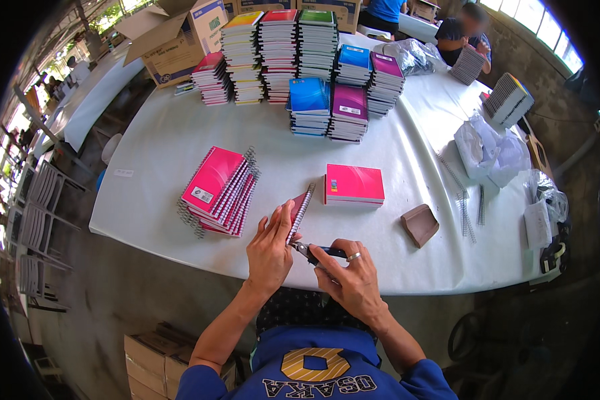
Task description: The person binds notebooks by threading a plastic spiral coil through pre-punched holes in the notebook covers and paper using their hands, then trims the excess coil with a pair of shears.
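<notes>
- Holding a pink notebook point(299, 212) on edge at frame centre, left hand point(270, 252) grips it from the left, fingers pressed together flat on the cover, thumb behind; the wire spine faces the right hand, probably so the coil end is reachable.
- Right hand point(353, 280) pinches a pair of pliers point(317, 253) between thumb and fingers, ring on one finger; tip sits at the lower end of the spine.
- Fanned pile of pink notebooks point(219, 191) left of centre, spines outward, close to the left hand.
- Squared pink stack point(354, 185) just right of the held one.
- Loose wire coils point(466, 215) and a brown holder point(420, 225) at centre right on the white table point(153, 140).
- Mixed-colour stacks point(293, 60) at top centre, well apart.
</notes>
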